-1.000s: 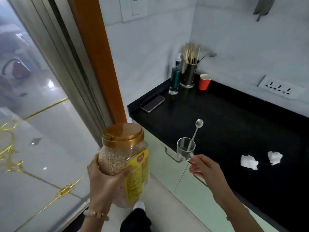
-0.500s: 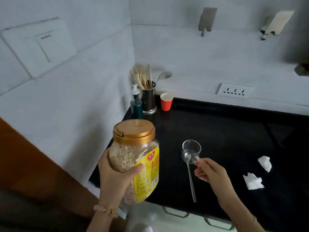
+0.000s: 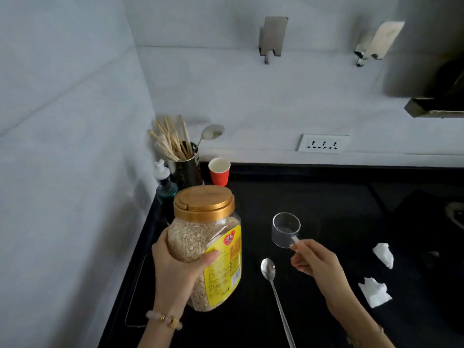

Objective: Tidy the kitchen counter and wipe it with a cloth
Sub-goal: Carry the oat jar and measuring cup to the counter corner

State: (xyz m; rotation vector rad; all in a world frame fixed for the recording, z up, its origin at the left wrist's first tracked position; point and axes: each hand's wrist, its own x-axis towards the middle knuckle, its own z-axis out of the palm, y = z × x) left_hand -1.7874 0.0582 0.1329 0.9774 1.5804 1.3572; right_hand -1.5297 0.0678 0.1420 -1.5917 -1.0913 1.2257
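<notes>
1. The left hand (image 3: 175, 270) is gripping the oats jar (image 3: 200, 232), fingers wrapped round its side and thumb across the front. It is holding the jar tilted above the tabletop (image 3: 326, 197), just in front of the red cup (image 3: 219, 172).
2. The right hand (image 3: 319, 262) is pinching the handle tab of the clear measuring cup (image 3: 286, 229), front-right of the red cup.
3. A long spoon (image 3: 276, 292) is showing further front of the red cup; cannot tell if it is resting on the tabletop.
4. Likely step: clearing the jar and scoop off. It is going best with the gold lid staying shut, the jar straightened and a firmer hold on the thin tab.
5. Two crumpled tissues (image 3: 383, 254) are waiting well right of the red cup, wiping not yet begun.
6. The jar's yellow label is carrying a red heart logo with characters too blurred to read, plus a barcode; the small print is unreadable.
</notes>
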